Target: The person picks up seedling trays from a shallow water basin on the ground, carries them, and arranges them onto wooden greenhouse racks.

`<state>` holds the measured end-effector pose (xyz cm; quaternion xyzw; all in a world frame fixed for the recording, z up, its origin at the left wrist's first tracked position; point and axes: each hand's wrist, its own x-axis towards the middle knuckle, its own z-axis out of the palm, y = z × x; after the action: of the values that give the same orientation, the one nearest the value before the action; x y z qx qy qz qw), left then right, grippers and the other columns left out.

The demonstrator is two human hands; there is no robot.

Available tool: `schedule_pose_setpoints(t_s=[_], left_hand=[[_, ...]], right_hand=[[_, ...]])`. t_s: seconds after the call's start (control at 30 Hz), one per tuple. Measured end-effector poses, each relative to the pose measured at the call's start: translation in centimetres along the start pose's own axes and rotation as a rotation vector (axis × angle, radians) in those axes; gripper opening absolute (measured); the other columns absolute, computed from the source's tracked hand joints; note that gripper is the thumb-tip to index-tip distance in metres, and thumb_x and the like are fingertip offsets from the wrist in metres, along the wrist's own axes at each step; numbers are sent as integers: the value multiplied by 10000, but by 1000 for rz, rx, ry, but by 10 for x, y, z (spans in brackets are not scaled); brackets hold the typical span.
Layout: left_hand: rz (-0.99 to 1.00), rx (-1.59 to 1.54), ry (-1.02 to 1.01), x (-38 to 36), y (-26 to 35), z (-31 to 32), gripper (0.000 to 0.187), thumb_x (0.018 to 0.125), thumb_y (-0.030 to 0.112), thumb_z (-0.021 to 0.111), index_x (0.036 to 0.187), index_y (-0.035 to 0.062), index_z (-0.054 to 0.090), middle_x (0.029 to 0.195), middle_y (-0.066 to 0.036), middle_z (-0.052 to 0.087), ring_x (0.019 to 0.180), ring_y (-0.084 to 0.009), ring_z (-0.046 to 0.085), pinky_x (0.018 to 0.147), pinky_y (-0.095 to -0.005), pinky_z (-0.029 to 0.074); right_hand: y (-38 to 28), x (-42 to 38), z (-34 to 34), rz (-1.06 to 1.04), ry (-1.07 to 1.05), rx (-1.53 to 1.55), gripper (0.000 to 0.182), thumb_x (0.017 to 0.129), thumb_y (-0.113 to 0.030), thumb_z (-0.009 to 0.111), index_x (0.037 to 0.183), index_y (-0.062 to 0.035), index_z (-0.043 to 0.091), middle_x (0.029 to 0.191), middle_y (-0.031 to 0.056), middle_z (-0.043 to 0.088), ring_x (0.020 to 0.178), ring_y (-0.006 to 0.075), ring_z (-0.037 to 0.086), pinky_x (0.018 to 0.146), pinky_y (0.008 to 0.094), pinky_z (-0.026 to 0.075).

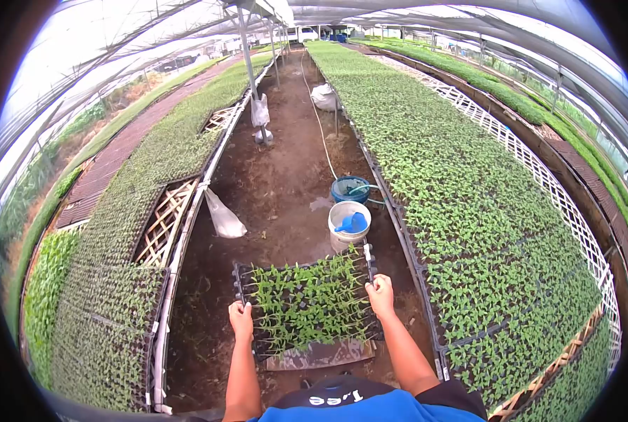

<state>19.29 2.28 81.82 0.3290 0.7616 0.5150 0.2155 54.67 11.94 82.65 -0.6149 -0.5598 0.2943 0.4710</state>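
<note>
A black seedling tray [308,307] full of small green plants is held out in front of my body, over the dirt aisle. My left hand [241,320] is closed around its left edge, and my right hand [380,296] grips the right edge. White labels show at the tray's far right corner, just beyond my right hand. Below the near edge of the tray appears a curved brownish strip [320,355] with a wet-looking surface.
Long benches of seedlings [461,211] line both sides of the aisle [282,176]. Ahead stand a white bucket [340,238] with a blue scoop [352,223] and a blue-rimmed tub [342,188] with a hose [321,133]. A white bag [224,216] hangs from the left bench; a post [248,56] rises beside it.
</note>
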Motion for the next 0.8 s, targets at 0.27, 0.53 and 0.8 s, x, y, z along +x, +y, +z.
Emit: schedule_pose_setpoints(t_s=[0.27,0.53,0.8], left_hand=[[25,10,-35,10,-12,-6,259,720,56,603,642,42,356,894,-100,463,808,-207,463,751,-294,367],[98,1,-150,31,-20,-25,259,722,79,612,635,37,371,889,-106,481,799,-214,471,739,-297,377],[408,-27,-365,44,-39,-32,163,738,68,602,742,4,451,833,-91,444,734,-185,422,686,-285,365]], right_hand=[[-10,-20,-1,31,15,-15,254,686,-57,620,616,-37,377,983,107,473,829,187,472,706,278,384],[-35,-83,-3,-6,189,-57,260,689,-36,605,611,-38,357,981,111,483,729,157,450,623,270,371],[-76,-193,-8,-62,464,-168,255,704,-72,595,614,-36,359,964,168,505,824,250,500,677,315,403]])
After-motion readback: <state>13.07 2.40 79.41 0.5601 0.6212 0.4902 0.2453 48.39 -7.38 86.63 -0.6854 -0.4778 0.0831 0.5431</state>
